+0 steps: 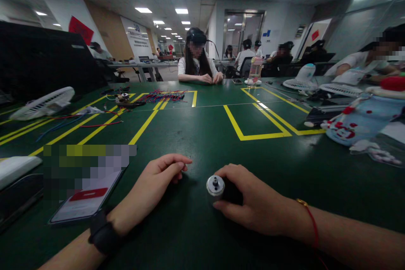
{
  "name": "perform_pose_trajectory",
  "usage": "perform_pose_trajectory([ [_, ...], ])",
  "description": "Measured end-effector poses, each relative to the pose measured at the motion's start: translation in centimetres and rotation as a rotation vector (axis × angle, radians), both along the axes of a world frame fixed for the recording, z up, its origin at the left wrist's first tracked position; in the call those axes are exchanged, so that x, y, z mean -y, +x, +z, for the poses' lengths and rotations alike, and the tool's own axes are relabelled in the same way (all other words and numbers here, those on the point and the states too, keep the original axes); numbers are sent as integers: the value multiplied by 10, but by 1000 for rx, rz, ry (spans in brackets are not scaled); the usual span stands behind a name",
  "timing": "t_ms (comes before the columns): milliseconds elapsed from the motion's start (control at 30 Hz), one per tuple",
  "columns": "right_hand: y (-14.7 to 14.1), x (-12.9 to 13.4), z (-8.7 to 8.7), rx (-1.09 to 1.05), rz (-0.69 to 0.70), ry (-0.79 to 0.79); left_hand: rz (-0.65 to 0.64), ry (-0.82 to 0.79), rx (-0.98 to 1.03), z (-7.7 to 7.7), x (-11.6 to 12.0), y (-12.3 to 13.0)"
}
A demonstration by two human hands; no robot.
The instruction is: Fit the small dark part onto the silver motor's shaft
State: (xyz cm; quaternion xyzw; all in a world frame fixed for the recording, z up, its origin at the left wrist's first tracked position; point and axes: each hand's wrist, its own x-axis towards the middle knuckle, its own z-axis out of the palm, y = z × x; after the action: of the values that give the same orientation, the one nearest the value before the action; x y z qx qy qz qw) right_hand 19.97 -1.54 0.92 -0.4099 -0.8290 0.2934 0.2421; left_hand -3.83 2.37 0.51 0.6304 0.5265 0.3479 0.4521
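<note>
A small cylindrical electric motor (pixel 215 186) stands upright near the middle of the table's front part, its silver end with a short shaft and small holes facing up. My right hand (pixel 247 200) is wrapped around its side, thumb in front and index finger behind. My left hand (pixel 163 173) is to the left of the motor, apart from it, with thumb and index finger pinched together. A tiny dark speck shows at those fingertips, too small to name.
A phone (pixel 85 202) lies left of my left forearm. Wires (pixel 164 96), a white fan (pixel 44 103) and yellow tape lines mark the green table (pixel 190 135). A light-blue bag (pixel 357 120) stands at right. Across the table sits a person (pixel 198 63).
</note>
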Motion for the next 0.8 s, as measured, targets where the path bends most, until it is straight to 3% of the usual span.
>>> perform_pose_trajectory([
  [100, 0, 0, -1, 5, -6, 7, -32, -15, -41, 6, 4, 4],
  [200, -1, -1, -1, -4, 7, 29, -170, -20, -60, 17, 13, 12],
  [367, -1, -1, -3, 21, 18, 50, -334, 157, -60, 26, 27, 26],
  [567, -1, -1, -5, 35, 18, 62, -300, 212, -68, 28, 28, 32],
  [800, 0, -1, 0, -21, 28, 45, -252, 187, -151, 23, 18, 11],
])
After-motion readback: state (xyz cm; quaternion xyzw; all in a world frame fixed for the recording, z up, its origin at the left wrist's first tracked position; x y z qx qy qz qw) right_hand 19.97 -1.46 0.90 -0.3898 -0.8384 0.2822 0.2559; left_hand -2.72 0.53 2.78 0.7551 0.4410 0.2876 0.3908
